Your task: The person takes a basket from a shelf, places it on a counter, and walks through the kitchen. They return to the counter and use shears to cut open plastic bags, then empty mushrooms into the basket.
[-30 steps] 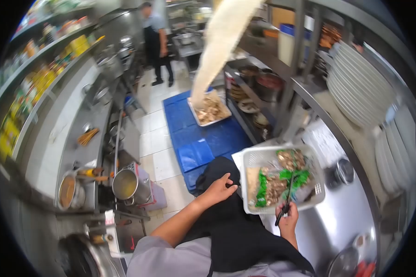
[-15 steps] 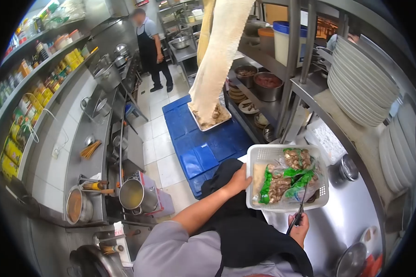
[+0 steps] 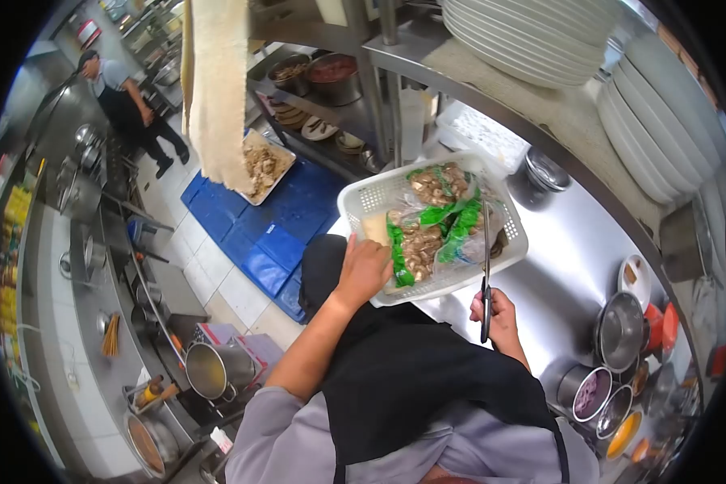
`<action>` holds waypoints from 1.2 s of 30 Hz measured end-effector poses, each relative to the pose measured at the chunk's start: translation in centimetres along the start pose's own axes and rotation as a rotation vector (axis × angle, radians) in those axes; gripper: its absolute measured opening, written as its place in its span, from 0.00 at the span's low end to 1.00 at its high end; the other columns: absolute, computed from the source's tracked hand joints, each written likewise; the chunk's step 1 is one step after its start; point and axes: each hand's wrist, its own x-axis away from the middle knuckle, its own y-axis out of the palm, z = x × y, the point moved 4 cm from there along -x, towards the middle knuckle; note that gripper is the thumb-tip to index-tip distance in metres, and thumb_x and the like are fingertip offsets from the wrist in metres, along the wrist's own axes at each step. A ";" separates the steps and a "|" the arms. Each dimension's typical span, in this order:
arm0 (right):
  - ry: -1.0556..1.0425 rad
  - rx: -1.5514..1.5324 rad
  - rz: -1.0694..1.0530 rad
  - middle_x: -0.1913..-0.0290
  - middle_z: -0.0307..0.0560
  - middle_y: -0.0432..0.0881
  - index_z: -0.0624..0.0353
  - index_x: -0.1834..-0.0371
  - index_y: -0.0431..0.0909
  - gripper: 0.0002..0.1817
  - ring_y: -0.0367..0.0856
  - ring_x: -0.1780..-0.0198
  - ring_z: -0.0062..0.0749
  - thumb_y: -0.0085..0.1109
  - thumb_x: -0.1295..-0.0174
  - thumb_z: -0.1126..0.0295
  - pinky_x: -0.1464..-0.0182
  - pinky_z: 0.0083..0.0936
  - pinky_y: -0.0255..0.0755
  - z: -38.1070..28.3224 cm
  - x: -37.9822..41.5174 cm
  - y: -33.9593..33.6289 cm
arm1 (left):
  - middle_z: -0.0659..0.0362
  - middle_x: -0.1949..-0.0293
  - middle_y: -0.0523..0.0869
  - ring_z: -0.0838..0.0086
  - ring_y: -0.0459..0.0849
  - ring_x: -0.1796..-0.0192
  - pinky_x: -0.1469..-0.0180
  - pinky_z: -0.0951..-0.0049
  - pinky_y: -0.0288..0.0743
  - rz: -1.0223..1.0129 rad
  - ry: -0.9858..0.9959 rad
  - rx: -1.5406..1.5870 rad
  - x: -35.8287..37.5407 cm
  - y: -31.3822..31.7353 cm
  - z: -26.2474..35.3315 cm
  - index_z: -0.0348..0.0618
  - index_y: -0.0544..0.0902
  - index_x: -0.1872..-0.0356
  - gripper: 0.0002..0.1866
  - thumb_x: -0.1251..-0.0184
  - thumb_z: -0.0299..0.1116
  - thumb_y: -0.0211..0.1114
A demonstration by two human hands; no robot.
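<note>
A white perforated basket (image 3: 504, 242) is tilted in front of me with bagged mushrooms (image 3: 419, 252) and green-printed plastic in it. My left hand (image 3: 367, 268) is at the basket's near left corner, fingers over the rim beside a pale block (image 3: 375, 230); whether they grip the basket is hard to see. My right hand (image 3: 500, 316) is closed around the black handle of a long, thin-bladed tool (image 3: 486, 282), which looks like a knife or scissors. Its blade points away from me, over the basket's right side.
Stacked white plates (image 3: 532, 40) stand on the shelf above. Bowls and a pot of chopped purple food (image 3: 590, 391) sit at the right. A tray of food (image 3: 278, 165) rests on a blue chest (image 3: 218, 202). A person (image 3: 125, 101) stands at the far left.
The view has swung right, so the basket appears further left. My left hand has shifted from the basket's left side to its near left corner. The tool's blade now points more upright.
</note>
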 end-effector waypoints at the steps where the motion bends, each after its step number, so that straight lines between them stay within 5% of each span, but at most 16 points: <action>1: 0.019 -0.002 0.017 0.68 0.40 0.79 0.63 0.57 0.74 0.11 0.79 0.70 0.20 0.66 0.38 0.74 0.67 0.19 0.75 0.1 0.2 -0.2 | 0.47 0.50 0.78 0.52 0.76 0.45 0.37 0.51 0.65 -0.047 -0.040 -0.047 0.1 0.7 -0.3 0.36 0.78 0.46 0.25 0.47 0.31 0.70; 5: -0.065 0.075 0.021 0.71 0.40 0.78 0.63 0.58 0.74 0.11 0.79 0.71 0.22 0.63 0.34 0.67 0.66 0.19 0.73 1.6 0.5 -1.2 | 0.47 0.56 0.80 0.52 0.79 0.49 0.40 0.50 0.67 -0.024 -0.111 -0.021 -1.8 -0.9 1.5 0.36 0.73 0.41 0.31 0.48 0.34 0.71; 7: -0.050 0.053 0.047 0.68 0.41 0.78 0.64 0.58 0.74 0.09 0.79 0.69 0.23 0.63 0.37 0.76 0.66 0.22 0.77 2.7 0.2 -1.7 | 0.43 0.53 0.78 0.48 0.78 0.50 0.45 0.51 0.69 0.244 0.066 0.124 -2.0 0.3 1.5 0.34 0.72 0.41 0.32 0.49 0.34 0.71; 9: -0.090 0.035 0.005 0.68 0.41 0.78 0.63 0.57 0.73 0.08 0.79 0.69 0.23 0.61 0.37 0.77 0.65 0.23 0.77 2.3 0.1 -1.5 | 0.44 0.51 0.77 0.48 0.77 0.47 0.47 0.50 0.70 0.248 0.106 0.216 -3.0 -0.6 3.7 0.34 0.72 0.41 0.32 0.47 0.36 0.71; 12: -0.096 0.051 -0.029 0.67 0.41 0.77 0.62 0.58 0.72 0.08 0.78 0.69 0.23 0.60 0.37 0.78 0.65 0.22 0.76 0.0 0.1 0.0 | 0.44 0.54 0.79 0.48 0.78 0.50 0.49 0.51 0.72 0.149 0.057 0.263 -4.3 0.4 5.2 0.35 0.74 0.45 0.29 0.48 0.38 0.72; 14: -0.117 0.109 0.005 0.68 0.40 0.76 0.62 0.59 0.71 0.08 0.77 0.70 0.23 0.60 0.37 0.79 0.64 0.22 0.75 -0.6 -0.1 0.5 | 0.45 0.58 0.82 0.48 0.80 0.54 0.50 0.53 0.73 -0.122 0.059 0.210 -4.6 2.6 6.1 0.36 0.78 0.53 0.25 0.50 0.39 0.73; 18: -0.168 0.118 -0.024 0.68 0.40 0.76 0.61 0.61 0.71 0.08 0.77 0.70 0.22 0.60 0.38 0.80 0.64 0.21 0.74 -1.7 -0.2 1.4 | 0.45 0.63 0.83 0.51 0.83 0.59 0.51 0.52 0.73 0.008 0.102 0.114 -3.3 6.3 5.7 0.37 0.80 0.64 0.15 0.47 0.36 0.71; 20: -0.163 0.141 -0.026 0.70 0.36 0.75 0.59 0.61 0.71 0.07 0.76 0.72 0.19 0.60 0.34 0.72 0.67 0.18 0.73 -1.2 -0.3 1.1 | 0.45 0.63 0.83 0.52 0.83 0.58 0.51 0.52 0.73 -0.021 0.107 0.143 -3.2 8.4 4.5 0.37 0.80 0.63 0.13 0.45 0.35 0.69; 22: -0.125 0.148 -0.009 0.70 0.37 0.75 0.60 0.61 0.71 0.07 0.76 0.71 0.20 0.60 0.36 0.76 0.66 0.19 0.72 -1.2 -0.7 1.0 | 0.45 0.63 0.83 0.53 0.83 0.58 0.51 0.52 0.73 -0.073 0.119 0.184 -3.6 8.3 4.3 0.38 0.81 0.63 0.11 0.42 0.34 0.67; 24: -0.058 0.203 0.047 0.70 0.38 0.75 0.61 0.63 0.72 0.07 0.75 0.69 0.19 0.61 0.38 0.79 0.64 0.19 0.71 -0.2 -0.8 0.0 | 0.47 0.64 0.83 0.53 0.83 0.60 0.53 0.56 0.75 0.014 -0.109 0.533 -5.4 6.9 2.7 0.40 0.82 0.62 0.08 0.37 0.33 0.62; 26: -0.099 0.248 0.071 0.70 0.38 0.75 0.62 0.63 0.73 0.09 0.74 0.66 0.17 0.65 0.40 0.77 0.61 0.20 0.70 0.0 -1.3 -0.6 | 0.52 0.67 0.84 0.61 0.83 0.62 0.58 0.63 0.76 0.104 -0.078 0.675 -6.4 7.4 1.3 0.41 0.82 0.63 0.09 0.33 0.34 0.58; 28: -0.182 0.300 0.095 0.69 0.39 0.77 0.62 0.62 0.75 0.11 0.75 0.66 0.19 0.69 0.41 0.74 0.61 0.21 0.70 -0.4 -1.8 -0.8 | 0.59 0.65 0.87 0.76 0.83 0.62 0.59 0.69 0.78 -0.206 -0.281 0.987 -6.9 9.1 -0.1 0.41 0.82 0.62 0.09 0.30 0.34 0.56; 31: -0.143 0.301 0.084 0.70 0.36 0.75 0.63 0.62 0.74 0.14 0.71 0.67 0.17 0.72 0.42 0.69 0.63 0.19 0.68 -2.8 -2.4 -0.3 | 0.54 0.57 0.88 0.71 0.84 0.57 0.56 0.68 0.78 -0.344 -0.684 1.390 -6.3 8.4 0.9 0.45 0.76 0.59 0.08 0.26 0.37 0.53; 36: -0.169 0.292 0.137 0.71 0.32 0.74 0.61 0.62 0.74 0.13 0.69 0.69 0.13 0.71 0.41 0.70 0.65 0.16 0.65 -4.5 -3.4 -1.4 | 0.52 0.59 0.88 0.72 0.84 0.55 0.53 0.71 0.76 -0.355 -0.639 1.643 -6.3 7.9 2.3 0.45 0.74 0.61 0.11 0.22 0.40 0.53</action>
